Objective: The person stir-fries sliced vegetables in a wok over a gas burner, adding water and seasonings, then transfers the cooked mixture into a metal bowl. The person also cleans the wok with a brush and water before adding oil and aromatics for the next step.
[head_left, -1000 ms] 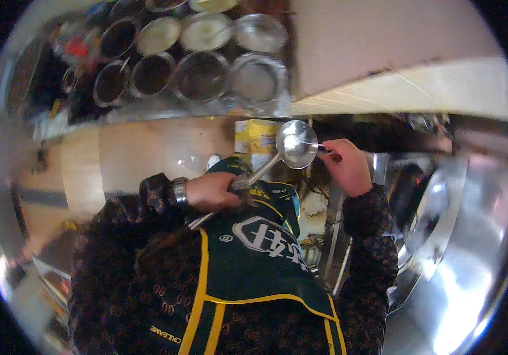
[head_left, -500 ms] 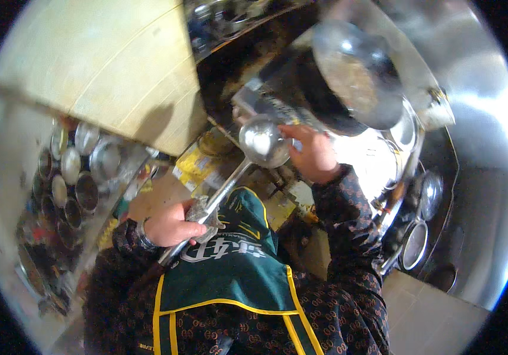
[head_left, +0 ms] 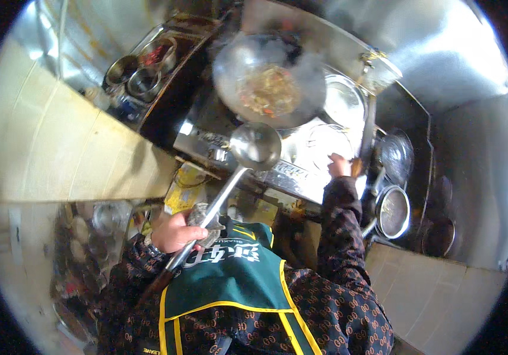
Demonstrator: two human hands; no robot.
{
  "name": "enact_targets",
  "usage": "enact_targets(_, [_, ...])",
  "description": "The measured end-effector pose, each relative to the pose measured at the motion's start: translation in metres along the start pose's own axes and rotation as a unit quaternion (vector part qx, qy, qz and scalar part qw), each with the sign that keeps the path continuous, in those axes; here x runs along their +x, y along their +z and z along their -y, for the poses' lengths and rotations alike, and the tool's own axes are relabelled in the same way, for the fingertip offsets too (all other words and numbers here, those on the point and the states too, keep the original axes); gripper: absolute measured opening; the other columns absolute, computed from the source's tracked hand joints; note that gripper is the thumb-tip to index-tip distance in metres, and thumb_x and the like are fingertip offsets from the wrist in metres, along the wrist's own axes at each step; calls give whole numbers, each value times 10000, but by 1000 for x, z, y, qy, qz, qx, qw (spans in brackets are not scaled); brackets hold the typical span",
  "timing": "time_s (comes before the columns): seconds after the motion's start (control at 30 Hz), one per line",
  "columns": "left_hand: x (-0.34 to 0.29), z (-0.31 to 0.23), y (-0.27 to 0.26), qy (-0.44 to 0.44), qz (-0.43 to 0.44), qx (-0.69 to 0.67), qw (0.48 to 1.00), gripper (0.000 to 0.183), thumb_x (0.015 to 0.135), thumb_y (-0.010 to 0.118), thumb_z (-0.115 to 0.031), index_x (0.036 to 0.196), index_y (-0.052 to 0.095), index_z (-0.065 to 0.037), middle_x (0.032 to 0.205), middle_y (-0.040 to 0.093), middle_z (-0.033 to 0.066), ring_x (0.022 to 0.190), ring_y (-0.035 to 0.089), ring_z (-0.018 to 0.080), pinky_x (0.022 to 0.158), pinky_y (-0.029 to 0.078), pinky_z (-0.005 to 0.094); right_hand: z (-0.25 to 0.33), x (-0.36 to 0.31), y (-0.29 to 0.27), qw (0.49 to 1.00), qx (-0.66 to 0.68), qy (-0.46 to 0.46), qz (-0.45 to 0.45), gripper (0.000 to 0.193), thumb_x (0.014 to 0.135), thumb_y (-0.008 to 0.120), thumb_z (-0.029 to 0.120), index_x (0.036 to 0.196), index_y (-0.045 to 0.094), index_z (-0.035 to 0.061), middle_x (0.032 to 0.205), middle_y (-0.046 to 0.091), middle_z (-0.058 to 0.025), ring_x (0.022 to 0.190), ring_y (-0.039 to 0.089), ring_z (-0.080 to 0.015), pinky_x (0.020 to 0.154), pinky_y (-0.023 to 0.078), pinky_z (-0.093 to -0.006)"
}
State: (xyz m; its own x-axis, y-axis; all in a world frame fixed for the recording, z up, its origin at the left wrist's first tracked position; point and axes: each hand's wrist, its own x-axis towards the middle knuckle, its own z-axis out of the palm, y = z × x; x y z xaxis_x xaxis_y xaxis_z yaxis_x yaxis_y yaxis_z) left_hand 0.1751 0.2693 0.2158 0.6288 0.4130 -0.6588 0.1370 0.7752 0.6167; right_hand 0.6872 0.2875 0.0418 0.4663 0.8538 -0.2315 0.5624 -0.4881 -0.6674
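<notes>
Silvery ladle extends from the left fingers, near 1 wok.

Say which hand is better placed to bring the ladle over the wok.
Left, most likely. The left hand grips the ladle, its bowl toward the wok. The right hand is off the ladle, farther right; whether it holds anything is unclear.

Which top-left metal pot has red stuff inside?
The silvery round metal pot, farthest right of three; the left pot and lower pot show no red.
</notes>
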Motion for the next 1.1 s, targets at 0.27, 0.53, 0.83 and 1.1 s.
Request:
enact_targets(0.27, [22,-46,-28,24,-7,54,998,300,877,608,-109,1161,553,-29,808,588,35,605,580,126,562,519,266,-121,-6,28,985,26,173,0,586,767,781,196,1243,592,-89,1134,689,-187,1017,658,-232,847,522,-313])
enact_targets(0.53, [66,-73,-23,26,-65,35,997,438,875,548,-151,1285,497,-4,769,559,61,567,525,127,494,440,249,-102,83,-2,993,-41,107,35,534,743,759,306,1194,666,35,1160,677,-200,1106,639,-301,955,498,-373])
enact_targets(0.83, [111,-74,25,84,-128,-123,981,571,798,580,-92,1344,460,22,750,581,70,540,556,160,478,470,289,-130,270,-30,962,-268,0,-42,398,756,743,271,1106,700,85,1032,709,-191,974,679,-304,911,524,-400])
enact_targets(1.1, [113,-64,47,110,-267,-119,950,627,734,701,-120,1291,471,49,835,607,126,480,539,173,419,447,293,-142,364,-33,968,-249,-12,17,464,806,737,289,1225,654,110,1314,548,-213,1208,545,-361,1053,437,-410])
